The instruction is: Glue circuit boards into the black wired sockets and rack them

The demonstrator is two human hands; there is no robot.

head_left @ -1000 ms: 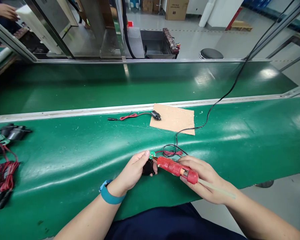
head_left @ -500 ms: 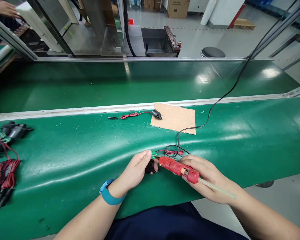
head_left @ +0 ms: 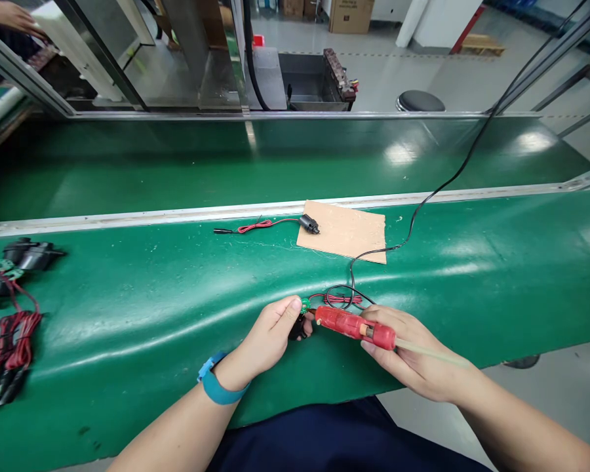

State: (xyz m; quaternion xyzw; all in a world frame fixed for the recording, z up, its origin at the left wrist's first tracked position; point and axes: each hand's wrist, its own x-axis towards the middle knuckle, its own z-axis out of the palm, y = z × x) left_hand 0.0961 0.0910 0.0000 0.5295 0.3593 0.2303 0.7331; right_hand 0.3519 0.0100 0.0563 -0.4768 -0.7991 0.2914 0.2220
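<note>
My left hand [head_left: 276, 326], with a blue band at the wrist, pinches a small black motor-like part [head_left: 299, 327] with a green round circuit board [head_left: 305, 305] on it. Fingers hide much of the part. A red-and-black lead bundle [head_left: 343, 300] runs from the board onto the mat. My right hand [head_left: 410, 351] is closed around a red hot glue gun [head_left: 341, 321], with a pale glue stick [head_left: 430, 353] sticking out of its rear. Its nozzle points left and meets, or nearly meets, the board; I cannot tell which.
A similar black part [head_left: 309, 224] with red wires lies on a cardboard piece [head_left: 354, 233]. At left are several black parts [head_left: 34, 254] with bundled red leads [head_left: 22, 344]. A black cord [head_left: 413, 226] crosses the green mat [head_left: 152, 314]. Another person's hand [head_left: 14, 18] shows top left.
The glue gun's rear has swung slightly up and to the right, so the gun lies flatter. My left hand and the part have shifted a little right in view.
</note>
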